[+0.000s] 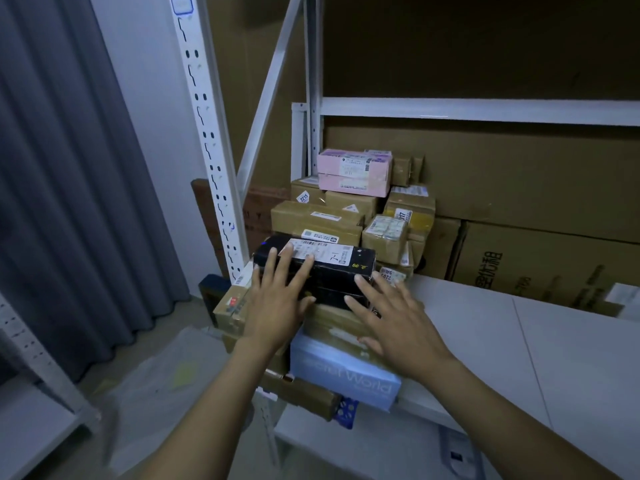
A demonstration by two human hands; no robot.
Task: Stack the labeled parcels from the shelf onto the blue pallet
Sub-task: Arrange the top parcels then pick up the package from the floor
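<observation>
A black parcel with a white shipping label lies on top of a pile of boxes at the shelf's left end. My left hand rests on its left part with fingers spread flat. My right hand has straight, spread fingers whose tips touch the parcel's right front edge. Under the black parcel lie a brown carton and a light blue box. Behind it stand several labeled brown parcels and a pink box. A corner of the blue pallet shows below the pile.
The white shelf board stretches to the right. Large cardboard cartons line the back of the shelf. A white perforated shelf upright rises at the left, with a grey curtain beyond it. Another rack corner stands at the lower left.
</observation>
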